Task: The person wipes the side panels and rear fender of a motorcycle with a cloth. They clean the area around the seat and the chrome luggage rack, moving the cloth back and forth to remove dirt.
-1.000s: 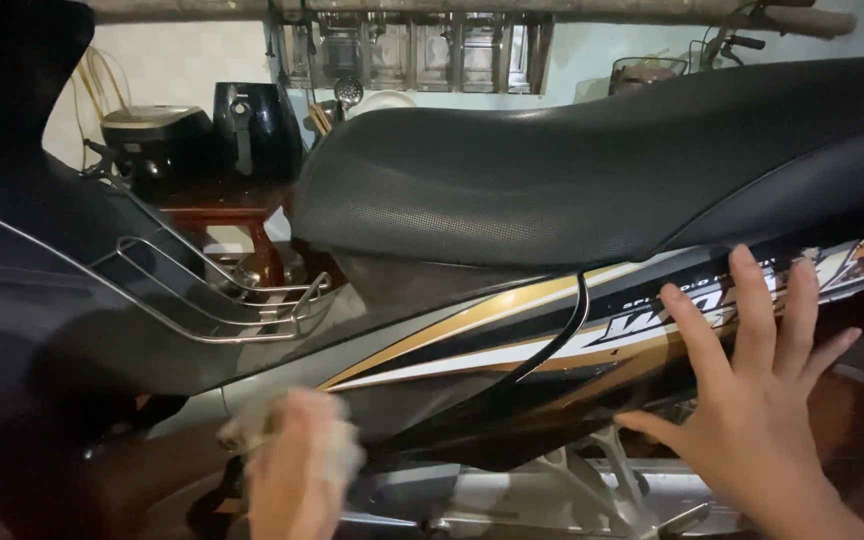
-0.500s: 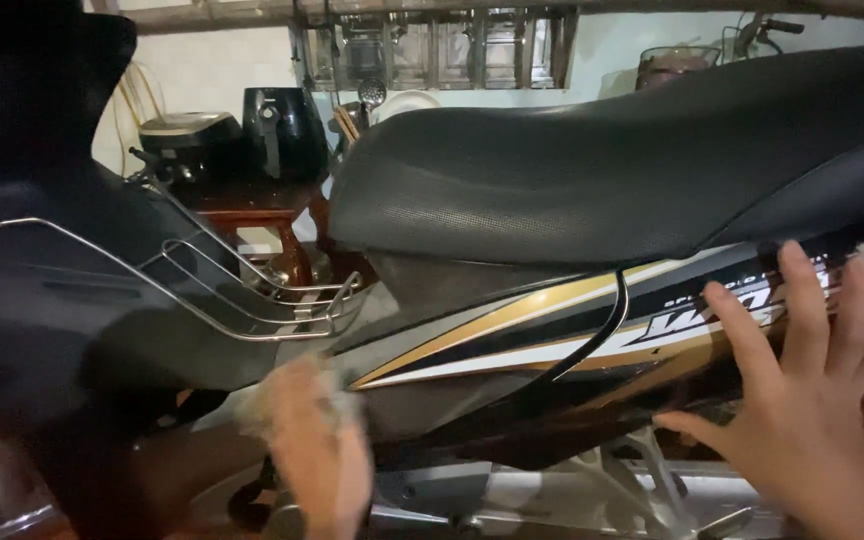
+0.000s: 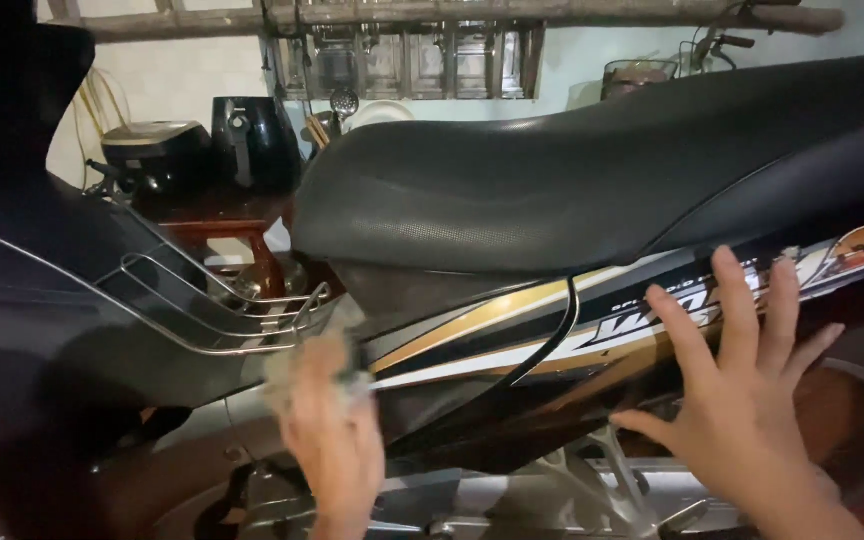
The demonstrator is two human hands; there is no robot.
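A motorbike with a black seat (image 3: 592, 170) and a black side panel with gold and white stripes (image 3: 512, 340) fills the view. My left hand (image 3: 327, 440) is blurred and grips a pale cloth (image 3: 302, 365) pressed against the front end of the side panel, just below the seat's nose. My right hand (image 3: 752, 400) rests flat on the panel further back with its fingers spread over the striped decal, holding nothing. A chrome wire rack (image 3: 202, 305) sits on the bike's front inner cover, left of the cloth.
Behind the bike stand a wooden table (image 3: 222, 235) with a black rice cooker (image 3: 147, 150) and a black air fryer (image 3: 252, 140). A rack of containers (image 3: 402, 60) hangs on the wall. Engine parts and metal frame (image 3: 572, 490) lie under the panel.
My left hand with the cloth has moved up the panel, from low in the view to just under the seat's nose. The right hand stays spread on the panel.
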